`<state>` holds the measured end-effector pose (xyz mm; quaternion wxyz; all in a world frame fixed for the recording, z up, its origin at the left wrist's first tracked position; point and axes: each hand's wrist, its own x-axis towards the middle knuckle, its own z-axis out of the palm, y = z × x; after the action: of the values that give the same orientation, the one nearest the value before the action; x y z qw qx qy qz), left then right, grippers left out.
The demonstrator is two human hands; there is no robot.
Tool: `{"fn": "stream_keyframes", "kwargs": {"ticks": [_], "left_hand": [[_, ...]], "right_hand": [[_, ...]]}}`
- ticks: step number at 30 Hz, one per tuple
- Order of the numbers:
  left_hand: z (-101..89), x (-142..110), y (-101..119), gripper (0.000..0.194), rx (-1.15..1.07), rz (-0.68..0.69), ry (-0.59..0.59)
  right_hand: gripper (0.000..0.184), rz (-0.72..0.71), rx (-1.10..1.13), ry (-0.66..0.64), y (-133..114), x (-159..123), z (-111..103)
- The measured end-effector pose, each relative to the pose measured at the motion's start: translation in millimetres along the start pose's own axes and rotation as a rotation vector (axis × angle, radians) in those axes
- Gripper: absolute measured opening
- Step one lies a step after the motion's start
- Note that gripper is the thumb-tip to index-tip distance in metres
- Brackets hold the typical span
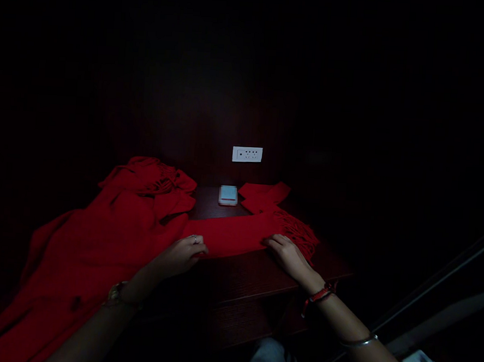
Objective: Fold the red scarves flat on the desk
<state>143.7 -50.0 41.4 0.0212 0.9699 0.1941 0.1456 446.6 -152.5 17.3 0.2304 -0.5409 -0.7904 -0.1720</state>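
While the red scarf (pixel 234 236) lies as a smooth strip on the table (pixel 256 280) below the socket (pixel 247 154), the left hand (pixel 184 254) curls at its edge, left of the socket, and the right hand (pixel 290 256) bends over that edge to the right; whether either pinches cloth, I cannot tell. Smoothing seems only partly done: right of the socket the fringe (pixel 298 232) sprawls, and left of it the heap (pixel 103 238) is rumpled.
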Motion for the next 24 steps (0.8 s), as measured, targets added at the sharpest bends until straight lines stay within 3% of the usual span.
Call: {"fn": "stream_keyframes", "kwargs": {"ticks": [7, 14, 20, 24], "left_hand": [[-3.1, -2.8, 3.8, 0.021, -0.028, 0.019, -0.045], [-0.3, 1.9, 2.5, 0.021, 0.118, -0.041, -0.043], [-6.6, 6.5, 1.2, 0.030, 0.194, -0.117, -0.028], [-22.2, 10.9, 1.8, 0.048, 0.206, -0.100, -0.072]], "right_hand": [[0.028, -0.035, 0.002, -0.032, 3.4, -5.2, -3.3], [0.024, -0.002, -0.012, -0.001, 8.2, -3.3, 1.5], [0.023, 0.006, 0.034, -0.046, 30.6, 16.8, -12.5], [0.022, 0.025, 0.053, -0.167, 48.3, 32.9, -19.3]]}}
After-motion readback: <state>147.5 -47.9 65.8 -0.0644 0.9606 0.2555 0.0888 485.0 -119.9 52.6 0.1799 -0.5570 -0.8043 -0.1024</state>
